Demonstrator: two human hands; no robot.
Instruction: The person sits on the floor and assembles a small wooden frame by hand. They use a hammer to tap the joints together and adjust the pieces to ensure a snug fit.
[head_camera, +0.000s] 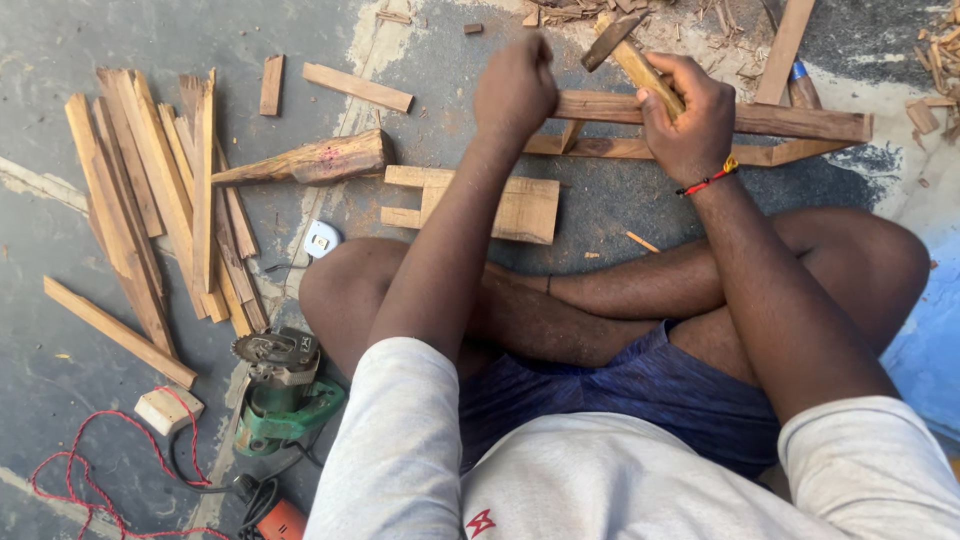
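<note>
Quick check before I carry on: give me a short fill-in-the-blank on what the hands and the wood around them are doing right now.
1. The right hand grips the wooden handle of a ____.
2. The left hand is closed into a fist above a long wooden ____ lying across the floor.
3. The green circular saw rests on the floor beside the person's ____ knee.
4. A red ____ circles the right wrist.

Missing words: hammer; strip; left; bracelet

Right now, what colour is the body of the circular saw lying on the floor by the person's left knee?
Green, with a grey metal blade guard; the circular saw shows in the head view.
</note>
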